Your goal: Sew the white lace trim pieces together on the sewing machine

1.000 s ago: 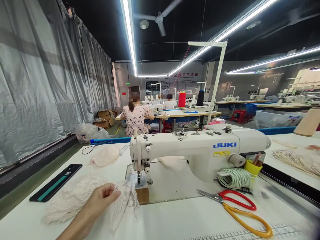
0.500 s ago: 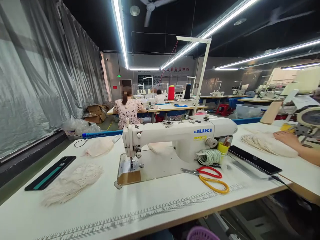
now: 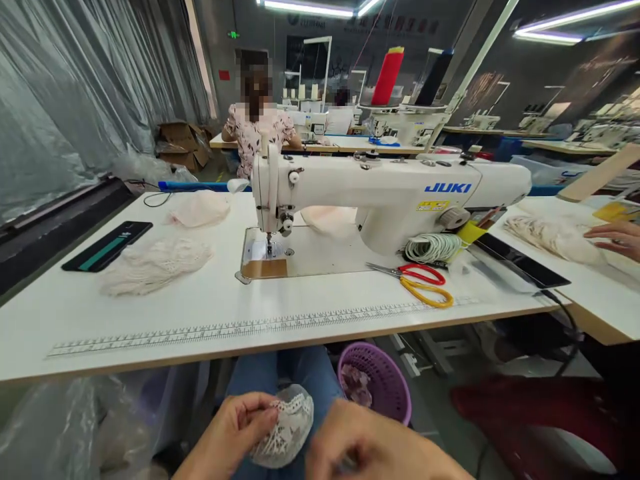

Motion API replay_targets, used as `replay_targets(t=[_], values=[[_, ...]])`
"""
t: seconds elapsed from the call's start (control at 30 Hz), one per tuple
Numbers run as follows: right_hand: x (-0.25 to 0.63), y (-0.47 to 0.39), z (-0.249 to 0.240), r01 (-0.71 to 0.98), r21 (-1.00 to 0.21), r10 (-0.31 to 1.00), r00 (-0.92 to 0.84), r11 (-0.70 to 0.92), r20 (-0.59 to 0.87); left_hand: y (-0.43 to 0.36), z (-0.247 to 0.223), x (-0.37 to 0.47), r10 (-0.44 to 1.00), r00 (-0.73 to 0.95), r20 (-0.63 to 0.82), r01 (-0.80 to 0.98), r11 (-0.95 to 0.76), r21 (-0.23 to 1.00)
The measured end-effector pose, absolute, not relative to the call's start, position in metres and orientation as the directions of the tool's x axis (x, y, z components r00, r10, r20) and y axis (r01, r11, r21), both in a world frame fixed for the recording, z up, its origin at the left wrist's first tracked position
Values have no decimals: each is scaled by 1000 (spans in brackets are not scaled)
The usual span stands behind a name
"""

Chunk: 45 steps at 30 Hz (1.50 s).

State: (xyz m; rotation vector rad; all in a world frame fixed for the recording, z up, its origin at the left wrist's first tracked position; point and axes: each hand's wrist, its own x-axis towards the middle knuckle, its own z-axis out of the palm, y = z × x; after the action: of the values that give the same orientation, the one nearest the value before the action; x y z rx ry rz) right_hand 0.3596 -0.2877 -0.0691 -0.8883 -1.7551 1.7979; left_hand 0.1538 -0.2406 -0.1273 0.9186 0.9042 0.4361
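Observation:
Low in the view, above my lap, my left hand (image 3: 245, 427) pinches a rounded white lace fabric piece (image 3: 287, 427) between thumb and fingers. Just right of it is my right hand (image 3: 350, 440), its fingers curled and smeared by motion; whether anything is in them is hidden. In front of me on the table stands a white sewing machine (image 3: 320, 193). A stack of cream lace pieces (image 3: 155, 267) lies left of the needle, and smooth pale fabric pieces (image 3: 200, 208) lie farther back.
Scissors (image 3: 425, 283) with red and yellow handles lie before the machine, behind a printed ruler strip (image 3: 240, 329). A purple basket (image 3: 400, 393) stands below the table edge. A black phone (image 3: 525, 260) lies right. A co-worker's hand (image 3: 617, 237) is at the far right.
My view has tilted down. Both hands have come into view over my lap, the left with the lace fabric piece. The purple basket shows more fully.

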Motion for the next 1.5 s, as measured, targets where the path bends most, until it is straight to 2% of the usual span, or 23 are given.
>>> replay_targets(t=[0.07,0.13,0.27,0.33,0.43,0.5,0.63,0.7,0.77,0.9,0.97,1.1,1.17,1.33,1.5], values=[[350,-277,-85,230,-973,863,-486,-23,-135,-246,-128,155,624,575,-530,24,634,773],[343,-269,-102,336,-941,919,-356,-45,-171,-251,-128,153,590,580,-562,-11,695,719],[334,-267,-118,357,-931,946,-267,-83,-186,-256,-133,147,608,526,-595,-72,729,681],[332,-270,-114,256,-957,931,-295,-139,-214,-255,-137,145,627,482,-612,-94,731,676],[331,-275,-103,-5,-944,821,-495,-330,-284,-253,-143,144,637,459,-619,-139,740,659],[330,-277,-99,-48,-931,781,-562,-361,-274,-252,-146,145,630,475,-614,-158,748,645],[331,-275,-101,232,-960,902,-361,-159,-237,-252,-147,141,618,494,-612,-99,739,666],[332,-275,-101,307,-943,900,-363,-128,-240,-252,-147,138,624,486,-612,-95,734,673],[332,-276,-96,303,-946,886,-399,-117,-237,-252,-149,136,617,480,-624,-98,744,661],[328,-283,-86,60,-982,792,-582,-182,-182,-252,-157,139,595,490,-637,-101,764,637],[326,-285,-91,18,-981,775,-611,-192,-163,-253,-158,141,596,484,-641,-127,772,622],[324,-280,-122,251,-956,931,-286,-155,-226,-258,-156,140,531,522,-667,-109,818,565],[326,-277,-136,341,-929,954,-201,-145,-223,-259,-154,139,510,542,-668,-82,823,562],[327,-275,-139,413,-906,955,-220,-93,-199,-259,-150,136,494,548,-675,-51,825,563],[326,-276,-133,442,-895,954,-235,-65,-186,-266,-149,130,539,459,-706,-139,829,543]])
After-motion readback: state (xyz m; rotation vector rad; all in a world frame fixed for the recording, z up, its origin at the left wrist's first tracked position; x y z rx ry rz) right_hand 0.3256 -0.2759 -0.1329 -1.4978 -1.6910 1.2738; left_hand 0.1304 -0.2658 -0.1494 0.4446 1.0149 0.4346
